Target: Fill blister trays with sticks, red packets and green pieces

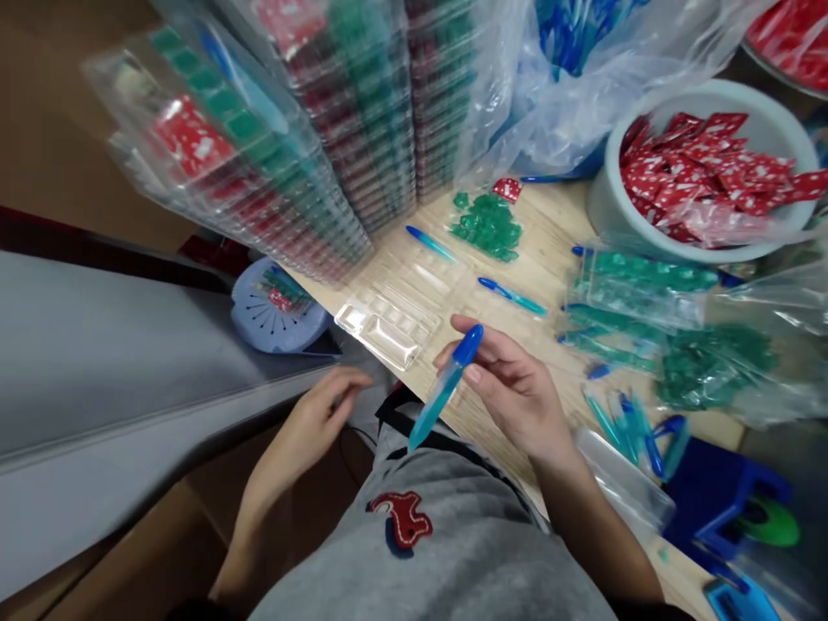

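Pale wood makes up the table (549,216), seen from the head camera, with a grey wall or panel (129,345) running off to the left of the grip. The right hand (466,354) has its thumb and fingers closed on a pen (440,397), pinching it near its dark blue end. The pen slants over the near table edge, its teal end pointing down toward the grey shirt (453,535). Left of that grip, past the table edge, the left hand (340,401) hangs with its fingers loosely bent and parted from the thumb; nothing shows in it.

Just beyond and left of the grip lies a clear plastic tray (388,332), near the edge. Ahead of the grip are a loose pen (511,297) and a heap of green pieces (488,226). Farther off to the left rise tall stacks of filled packs (278,190). To the right and beyond stands a bucket (599,207) of red strips (711,168); nearer on that side, a plastic bag (802,345) holds more green pieces, and a blue holder (699,500) with a green disc (773,520) sits to the right of the forearm.
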The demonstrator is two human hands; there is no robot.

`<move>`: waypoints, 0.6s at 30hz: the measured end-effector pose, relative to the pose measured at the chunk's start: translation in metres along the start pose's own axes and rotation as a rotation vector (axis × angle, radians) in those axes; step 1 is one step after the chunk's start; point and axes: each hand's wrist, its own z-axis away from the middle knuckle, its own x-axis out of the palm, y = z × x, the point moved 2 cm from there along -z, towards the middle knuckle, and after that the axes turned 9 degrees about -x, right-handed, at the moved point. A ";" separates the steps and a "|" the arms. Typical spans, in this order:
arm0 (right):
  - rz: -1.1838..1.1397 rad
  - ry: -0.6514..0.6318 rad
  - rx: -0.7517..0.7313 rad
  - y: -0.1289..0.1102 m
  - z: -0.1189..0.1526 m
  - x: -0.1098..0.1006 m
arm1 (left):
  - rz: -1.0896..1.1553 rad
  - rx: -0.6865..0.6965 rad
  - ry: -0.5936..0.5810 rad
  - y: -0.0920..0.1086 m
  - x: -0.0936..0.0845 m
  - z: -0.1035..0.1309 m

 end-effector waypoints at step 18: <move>1.130 -0.192 -0.163 0.056 -0.059 0.016 | 0.005 0.071 0.278 0.013 0.042 -0.046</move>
